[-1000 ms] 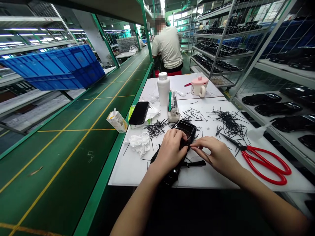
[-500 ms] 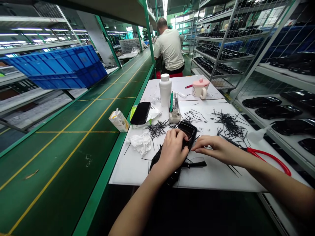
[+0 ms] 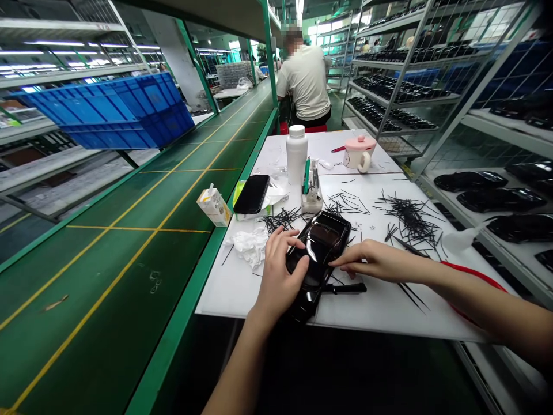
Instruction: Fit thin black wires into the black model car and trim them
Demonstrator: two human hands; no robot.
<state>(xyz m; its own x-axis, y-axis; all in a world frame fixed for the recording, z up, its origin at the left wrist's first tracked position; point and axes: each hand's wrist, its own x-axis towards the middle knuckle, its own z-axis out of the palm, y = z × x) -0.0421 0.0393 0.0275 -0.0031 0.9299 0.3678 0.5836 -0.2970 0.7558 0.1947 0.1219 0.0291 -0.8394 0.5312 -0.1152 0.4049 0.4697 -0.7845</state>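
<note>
A glossy black toy car body lies slantwise at the table's near edge. My left hand grips its left side, the thumb on top and the fingers spread along the edge. At the car's right side, my right hand has its thumb and forefinger pinched together. Whatever sits between those fingertips is too small to make out. Just below that hand, a black-handled tool lies partly under the car. Thin black strips are scattered around, with a big pile to the right and a smaller one to the left.
Red-handled scissors lie partly beneath my right forearm. Beyond the car stand a white bottle, a lidded cup and a phone. Crumpled tissue and a drink carton are leftward, by a green conveyor. A person sits ahead.
My left hand has slid back toward me and left, uncovering the car's roof and windows. My right fingertips have shifted slightly left, against the car's side. The view has turned a little left.
</note>
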